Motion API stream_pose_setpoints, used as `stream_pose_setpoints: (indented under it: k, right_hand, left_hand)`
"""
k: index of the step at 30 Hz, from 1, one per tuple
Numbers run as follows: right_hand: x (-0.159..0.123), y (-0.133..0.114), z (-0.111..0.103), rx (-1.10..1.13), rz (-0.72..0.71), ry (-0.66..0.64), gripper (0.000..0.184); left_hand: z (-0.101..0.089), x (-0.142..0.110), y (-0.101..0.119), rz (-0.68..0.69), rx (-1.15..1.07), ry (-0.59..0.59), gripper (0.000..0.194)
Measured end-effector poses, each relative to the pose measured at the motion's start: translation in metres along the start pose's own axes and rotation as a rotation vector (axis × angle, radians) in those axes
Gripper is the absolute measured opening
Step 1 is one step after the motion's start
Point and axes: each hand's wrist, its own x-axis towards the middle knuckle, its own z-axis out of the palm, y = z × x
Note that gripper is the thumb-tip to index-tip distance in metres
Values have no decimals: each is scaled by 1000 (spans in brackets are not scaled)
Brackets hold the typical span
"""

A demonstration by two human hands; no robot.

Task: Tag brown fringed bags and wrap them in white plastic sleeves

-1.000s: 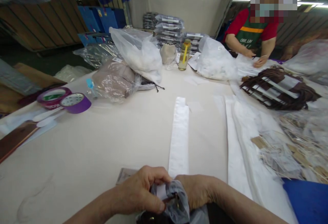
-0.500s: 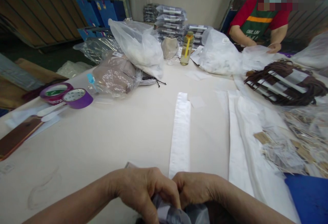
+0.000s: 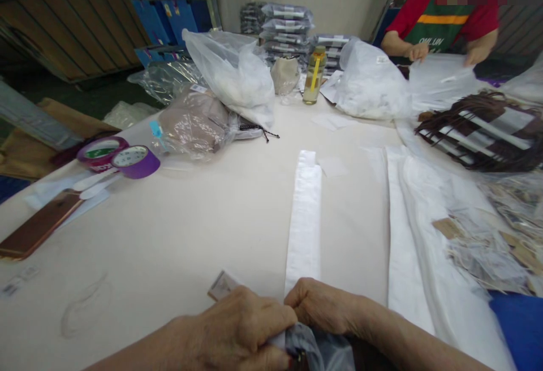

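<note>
At the bottom edge, my left hand [image 3: 246, 328] pinches the rim of a clear plastic bag [image 3: 333, 351] with something dark inside. My right hand [image 3: 322, 307] is curled closed against it, its fingertips hidden at the same bag. A small card tag [image 3: 223, 285] sticks out beyond my left knuckles. From under my hands a folded white strip [image 3: 304, 218] runs away across the table.
Purple tape rolls [image 3: 136, 162] and a phone [image 3: 42, 224] lie at left. Behind stand a wrapped beige item [image 3: 193, 122], a bottle [image 3: 314, 77] and filled plastic bags [image 3: 371, 85]. At right are white cloth [image 3: 409, 235] and brown corded bundles [image 3: 483, 133]. A co-worker [image 3: 441, 26] handles plastic opposite.
My left hand has turned over the bag, its thumb now lower and its back facing up. More of the card tag shows. The co-worker's hands have spread apart on the plastic.
</note>
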Motion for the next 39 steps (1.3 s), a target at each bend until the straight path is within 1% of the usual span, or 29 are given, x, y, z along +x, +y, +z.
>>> stream_pose_setpoints:
  k: [2, 3, 6, 8, 10, 14, 15, 18, 21, 23, 24, 27, 28, 31, 32, 34, 35, 37, 39]
  right_hand:
    - [-1, 3, -1, 22, -15, 3, 12]
    - [-2, 4, -2, 31, -20, 12, 10]
    - [-6, 4, -4, 39, -27, 39, 10]
    - [-10, 2, -5, 48, -43, 32, 11]
    - [-14, -1, -6, 76, -32, 3, 10]
    - [-17, -6, -7, 172, 29, -34, 17]
    - [-16, -6, -8, 165, 22, -36, 18]
    - [-16, -8, -9, 55, 12, -27, 17]
    - [-20, -13, -11, 84, 22, 11, 18]
    - [-24, -14, -12, 157, -3, 7, 15]
    - [-25, -14, -13, 180, -27, -18, 15]
    - [-25, -10, -15, 258, -54, -107, 24]
    - [-24, -8, -15, 297, -45, -120, 26]
    - [-22, -2, -17, 405, 41, -115, 30]
    - [-21, 0, -17, 425, 70, -112, 32]
    - [-19, 2, -18, 448, 114, -97, 35]
    - [-18, 3, -18, 454, 123, -90, 35]
    - [-17, 5, -19, 462, 118, -83, 35]
    - [-16, 6, -19, 468, 108, -74, 34]
  left_hand:
    - [0, 7, 1, -91, 68, -26, 3]
    - [0, 10, 0, -135, 86, -24, 2]
    - [4, 18, -6, -247, 97, 3, 4]
    - [8, 20, -10, -301, 120, 27, 7]
    - [10, 19, -12, -278, 168, 32, 10]
    - [5, 13, -8, -112, 284, -44, 14]
    - [3, 12, -4, -94, 313, -64, 15]
    - [-3, 14, 7, -72, 414, -125, 21]
    - [-5, 19, 13, -49, 490, -149, 27]
    - [-7, 24, 13, -25, 473, -146, 25]
    - [-8, 26, 13, -17, 443, -153, 22]
    - [-13, 27, 9, -59, 305, -190, 14]
    - [-14, 25, 7, -89, 235, -170, 15]
    - [-13, 13, -1, -159, -39, -26, 24]
    - [-10, 7, -5, -154, -131, 23, 29]
    - [0, -5, -12, -92, -251, 102, 39]
    - [7, -10, -15, -40, -275, 142, 44]
    - [19, -18, -19, 55, -252, 222, 51]
    - [27, -21, -19, 88, -161, 247, 49]
